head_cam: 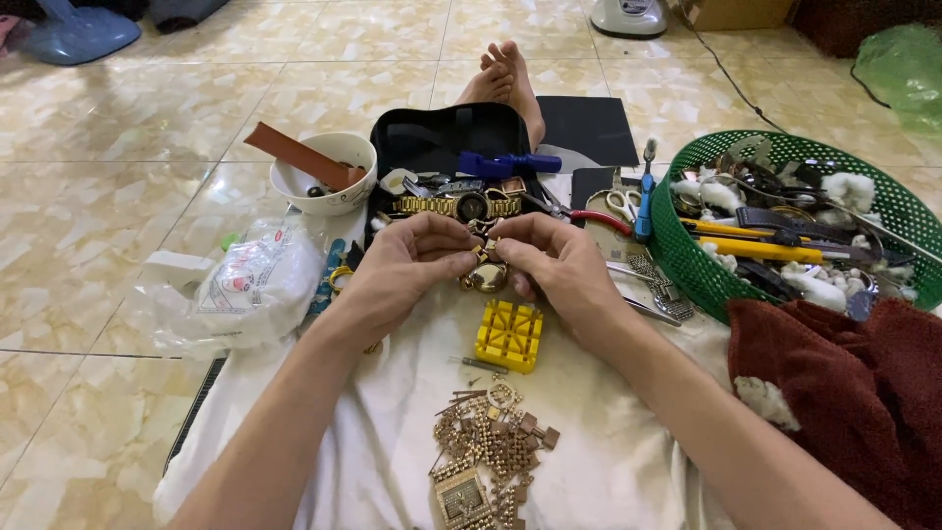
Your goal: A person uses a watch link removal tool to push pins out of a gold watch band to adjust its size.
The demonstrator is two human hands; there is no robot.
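My left hand and my right hand meet over a white cloth and together pinch a small gold watch head. Just below it sits a yellow plastic watch holder block. Nearer to me lies a heap of loose gold bracelet links and a square gold watch. Beyond my hands a gold watch with a dark dial lies flat in front of a black case.
A green basket of tools and cotton stands at the right, beside a dark red towel. A white bowl, a plastic bag, scissors, red-handled pliers and a blue tool lie around. My feet rest on the tiled floor.
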